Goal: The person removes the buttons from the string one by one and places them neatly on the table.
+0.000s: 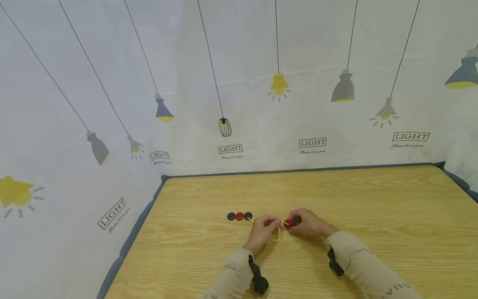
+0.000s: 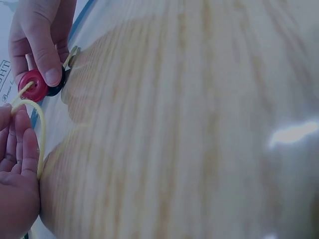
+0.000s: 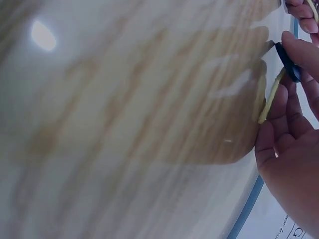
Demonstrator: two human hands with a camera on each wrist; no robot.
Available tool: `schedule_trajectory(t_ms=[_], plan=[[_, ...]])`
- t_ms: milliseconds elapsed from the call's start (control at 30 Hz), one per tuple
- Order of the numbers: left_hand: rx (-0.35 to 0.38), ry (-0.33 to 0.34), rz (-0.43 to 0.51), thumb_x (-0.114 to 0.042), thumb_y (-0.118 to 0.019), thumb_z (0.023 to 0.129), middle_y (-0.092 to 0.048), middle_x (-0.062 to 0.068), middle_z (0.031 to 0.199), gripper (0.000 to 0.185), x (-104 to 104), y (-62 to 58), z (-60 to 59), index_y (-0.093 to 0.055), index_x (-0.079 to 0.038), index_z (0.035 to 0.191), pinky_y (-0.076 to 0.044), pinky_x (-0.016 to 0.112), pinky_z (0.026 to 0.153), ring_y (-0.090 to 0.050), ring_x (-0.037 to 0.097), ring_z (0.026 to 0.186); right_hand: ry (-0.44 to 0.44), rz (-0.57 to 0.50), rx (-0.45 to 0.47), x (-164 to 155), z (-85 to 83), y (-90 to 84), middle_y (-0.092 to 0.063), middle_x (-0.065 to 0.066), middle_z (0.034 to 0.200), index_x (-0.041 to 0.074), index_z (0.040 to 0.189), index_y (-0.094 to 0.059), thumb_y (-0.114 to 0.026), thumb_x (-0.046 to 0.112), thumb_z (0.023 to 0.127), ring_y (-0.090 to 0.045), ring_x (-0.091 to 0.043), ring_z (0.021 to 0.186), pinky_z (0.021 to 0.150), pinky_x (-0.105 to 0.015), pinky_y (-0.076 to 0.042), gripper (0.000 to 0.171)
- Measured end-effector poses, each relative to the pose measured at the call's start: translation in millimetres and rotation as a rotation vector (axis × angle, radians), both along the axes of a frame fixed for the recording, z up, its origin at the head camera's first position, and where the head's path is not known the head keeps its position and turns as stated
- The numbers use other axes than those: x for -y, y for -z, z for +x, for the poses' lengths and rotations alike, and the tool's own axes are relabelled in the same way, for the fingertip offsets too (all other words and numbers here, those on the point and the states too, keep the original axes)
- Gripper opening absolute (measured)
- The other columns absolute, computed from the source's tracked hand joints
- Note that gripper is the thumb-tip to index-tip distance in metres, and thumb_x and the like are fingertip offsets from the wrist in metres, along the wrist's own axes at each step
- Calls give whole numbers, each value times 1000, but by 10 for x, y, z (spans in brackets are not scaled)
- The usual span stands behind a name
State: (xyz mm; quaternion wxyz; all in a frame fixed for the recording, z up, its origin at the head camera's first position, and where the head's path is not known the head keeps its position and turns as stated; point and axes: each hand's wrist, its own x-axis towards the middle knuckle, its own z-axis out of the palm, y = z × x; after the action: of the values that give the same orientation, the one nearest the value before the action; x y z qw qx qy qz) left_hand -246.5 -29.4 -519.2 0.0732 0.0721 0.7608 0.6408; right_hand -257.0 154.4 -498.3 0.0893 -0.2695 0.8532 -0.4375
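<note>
Left hand (image 1: 262, 231): pinches yellow cord (image 2: 43, 129);
Right hand (image 1: 308, 222): grips red button (image 2: 30, 88) and dark button (image 2: 57, 86); cord runs through the red;
Button row (image 1: 240, 216): three, flat on bench (image 1: 171, 249); left of both hands

A wood-grained surface (image 1: 392, 199) stretched back to a white, faintly creased backdrop (image 1: 246, 41), with a dark blue edging (image 1: 126, 247) along the line where they met. Printed lamps hung on thin cords across the backdrop, among them a blue lamp (image 1: 162, 109), a black wire-cage lamp (image 1: 225, 127), a yellow lamp (image 1: 279, 82) with ray marks and a grey lamp (image 1: 343, 88). Lower down stood boxed LIGHT labels (image 1: 313, 143) over slanting script. The left wrist view showed a bright glare patch (image 2: 294, 133) on the surface.
</note>
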Motion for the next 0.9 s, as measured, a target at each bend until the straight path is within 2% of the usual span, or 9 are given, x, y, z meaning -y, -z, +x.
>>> schedule_trajectory(t_ms=[300, 567, 767, 900], plan=[[28, -26, 30, -15, -60, 85, -63, 2, 76, 18, -8, -13, 14, -64, 2, 90, -46, 20, 63, -55, 6, 67, 6, 29, 36, -1, 9, -1, -55, 0, 73, 5, 80, -58, -69, 2, 73, -44, -10, 65, 59, -23, -38, 13], [26, -31, 20, -15, -59, 85, -64, 5, 77, 18, -1, -34, 38, -64, 2, 90, -46, 22, 63, -55, 7, 68, 5, 15, -1, 8, 6, 21, -57, 2, 73, 6, 77, -60, -64, 7, 80, -46, -7, 64, 60, -22, -40, 5], [9, -25, 32, -12, -59, 85, -65, 8, 78, 17, -8, -44, 43, -64, 3, 90, -47, 23, 63, -57, 8, 69, 59, 46, -49, -5, -5, 46, -57, 3, 76, 9, 76, -62, -66, 11, 79, -50, -7, 69, 64, -24, -43, 6], [-12, -4, 18, -7, -58, 85, -64, 11, 78, 15, 9, -61, 49, -63, 6, 89, -48, 26, 62, -57, 11, 69, 91, 49, -81, -7, -8, 55, -57, 2, 78, 7, 77, -64, -68, 11, 78, -52, -10, 72, 64, -25, -44, 6]])
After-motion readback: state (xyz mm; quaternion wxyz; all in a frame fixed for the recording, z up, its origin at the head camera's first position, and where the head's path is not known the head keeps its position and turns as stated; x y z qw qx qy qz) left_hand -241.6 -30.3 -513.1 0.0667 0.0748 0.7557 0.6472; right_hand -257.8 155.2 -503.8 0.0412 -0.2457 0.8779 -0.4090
